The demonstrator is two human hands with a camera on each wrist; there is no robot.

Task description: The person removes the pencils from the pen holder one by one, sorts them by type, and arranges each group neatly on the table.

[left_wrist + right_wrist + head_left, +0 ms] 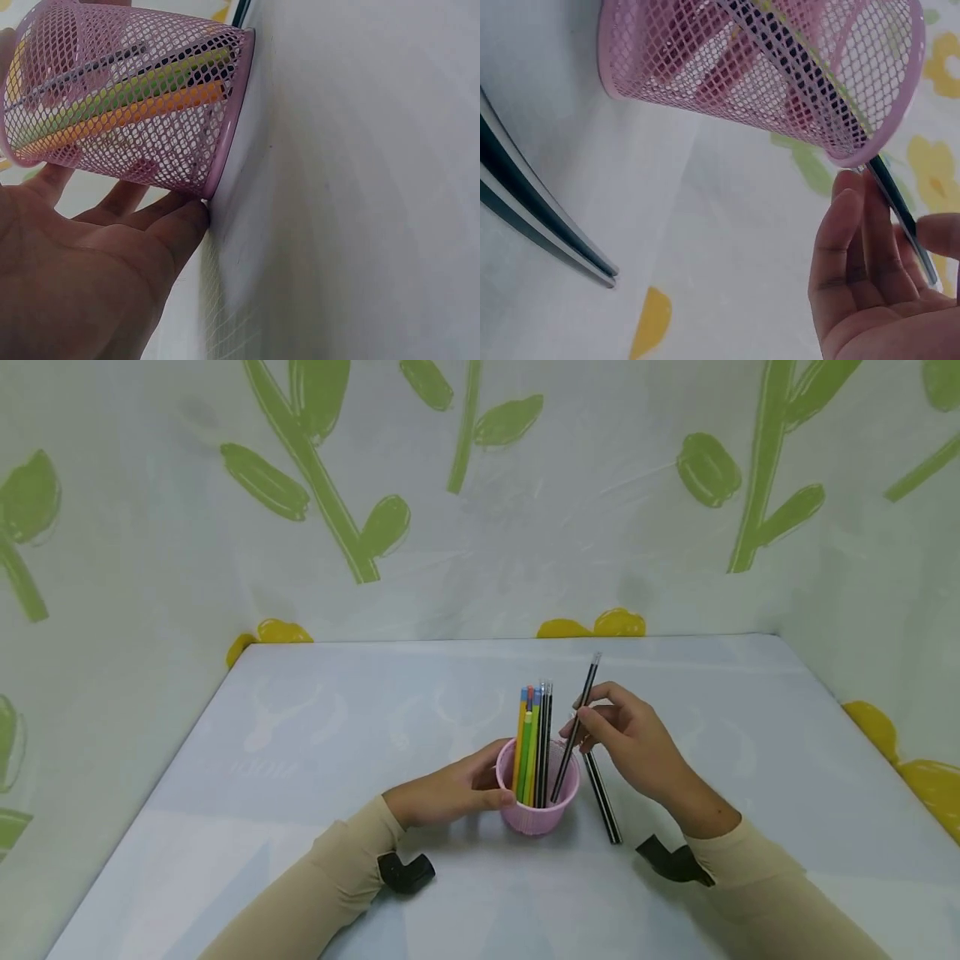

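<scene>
A pink mesh pencil cup (pixel 536 820) stands upright on the table. My left hand (pixel 442 793) holds it from the left, thumb at the front near the rim and the other fingers behind its side. Yellow, green and black-striped pencils lean together inside, and their lower ends show through the mesh in the left wrist view. Between thumb and fingers, my right hand (pixel 637 743) pinches a black-and-silver striped pencil (pixel 590 681). That pencil slants over the rim, its lower end inside the cup; in the right wrist view the mesh (pixel 765 67) covers part of it.
Right of the cup, beneath the right hand, striped black pencils (pixel 603 802) lie side by side on the white table (pixel 315 735). Behind the table's far edge rises a pale sheet (pixel 525 543) with green leaves and yellow shapes. Black straps (pixel 405 872) show at both sleeves.
</scene>
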